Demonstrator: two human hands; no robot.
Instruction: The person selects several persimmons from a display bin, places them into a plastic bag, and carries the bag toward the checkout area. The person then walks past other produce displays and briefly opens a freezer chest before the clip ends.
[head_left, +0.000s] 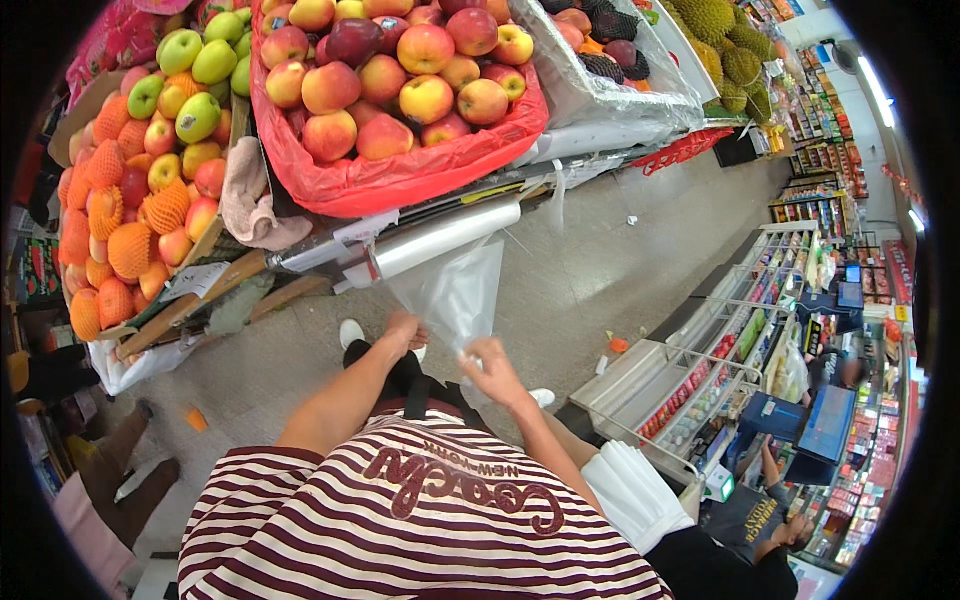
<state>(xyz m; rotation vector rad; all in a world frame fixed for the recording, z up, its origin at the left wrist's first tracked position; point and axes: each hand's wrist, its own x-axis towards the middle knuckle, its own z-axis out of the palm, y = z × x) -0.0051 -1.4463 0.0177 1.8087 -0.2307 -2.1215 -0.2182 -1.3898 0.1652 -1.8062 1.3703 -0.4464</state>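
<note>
A clear plastic produce bag (469, 289) hangs in a taper from a roll of plastic bags (450, 238) at the front of the fruit stand. My right hand (491, 367) pinches the narrow lower end of the bag between thumb and fingers. Beside the bag's left edge is my left hand (406, 331), slightly blurred with the fingers curled; whether it grips the film cannot be made out. Above the roll, red and yellow apples (379, 79) fill a crate lined with a red plastic sheet (420, 176).
Left of the apples, a slanted crate holds fruit in orange foam nets (129, 244) and green apples (199, 116). A pink cloth (255, 202) hangs between the crates. Durians (724, 52) lie far right. A display rack (697, 375) and several people stand nearby.
</note>
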